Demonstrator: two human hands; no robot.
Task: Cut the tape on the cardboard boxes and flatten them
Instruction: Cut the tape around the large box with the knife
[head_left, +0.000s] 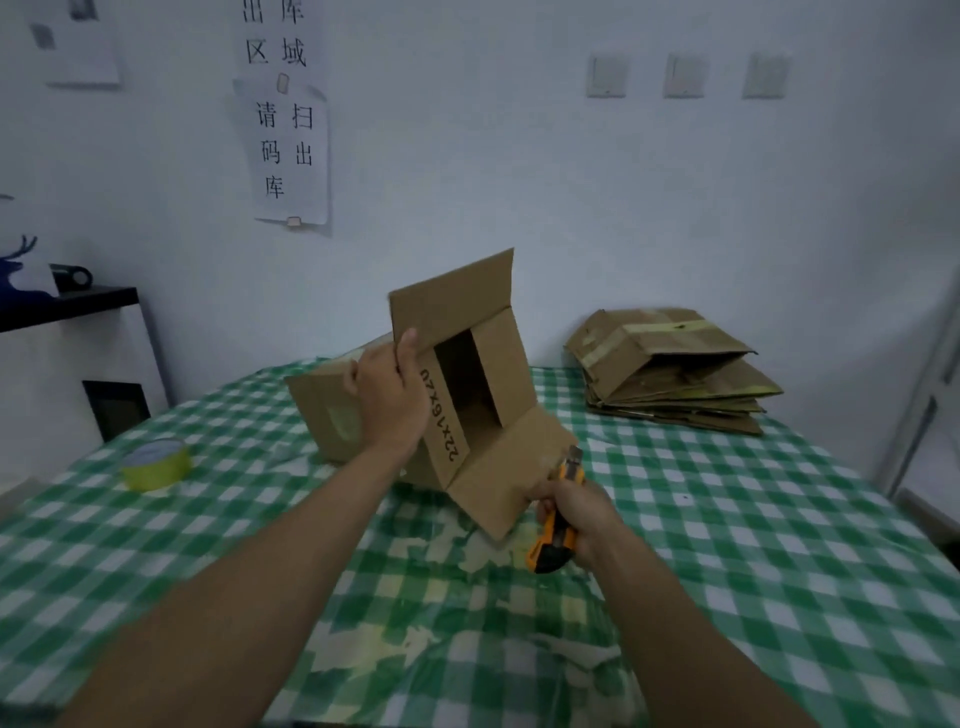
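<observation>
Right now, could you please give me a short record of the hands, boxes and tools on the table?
left hand: grips the side of the open box
right hand: holds the orange knife beside a lower flap
open box: tipped on its side, flaps open
second box: behind the left hand
flattened boxes: stacked far right
tape roll: left on the tablecloth

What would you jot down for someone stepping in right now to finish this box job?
Left hand: grips the side flap of the open box, which is tipped on the table.
Right hand: holds the orange knife, tip beside the box's lower flap.
Done: this end's flaps are open; a flattened stack lies far right.
Left: flatten this box, then the second box behind it, which shows tape.
</observation>
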